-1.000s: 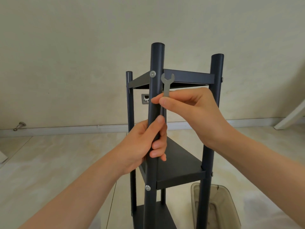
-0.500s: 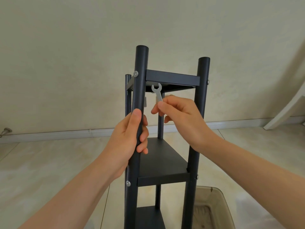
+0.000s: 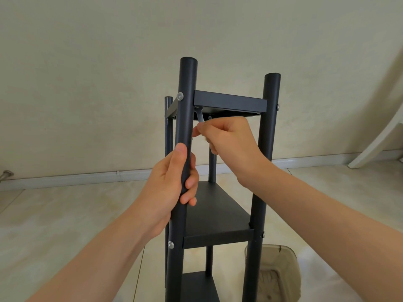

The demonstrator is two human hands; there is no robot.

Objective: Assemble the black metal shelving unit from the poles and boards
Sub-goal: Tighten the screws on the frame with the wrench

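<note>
- Shelf unit (image 3: 258, 192) stands upright on the floor (image 3: 65, 225) near the wall, with three boards showing between its poles. The work is at its top front-left corner.
- Right hand (image 3: 226, 140) pinches the handle of the wrench (image 3: 200, 116) between thumb and curled fingers. The wrench head is tucked up under the top board (image 3: 230, 102), just beside the left pole (image 3: 185, 118). Whether it sits on a nut cannot be seen.
- Left hand (image 3: 172, 182) is wrapped round the left pole, thumb up its front, between the top board and the middle board (image 3: 216, 212).
- Slip: the wrench is thin and held only by a pinch. If its head is not fully seated, it could jump off the nut, round it, or drive the knuckles into the board's edge.
- Spinning bolt: the bolt (image 3: 180, 96) on the pole's outer face has nothing holding it. It may turn along with the nut, so the joint would never tighten.
- Drop: a loosened pinch would likely send the wrench or nut down past the middle board to the floor, or into the bin (image 3: 277, 277) by the unit's front-right foot.
- Twist or tip: the frame is tall and narrow, and the left hand is its only brace. A hard pull at the top with a slack grip could rock it over.
- Skew: tightening this corner fully while others are loose could pull the top board out of square.
</note>
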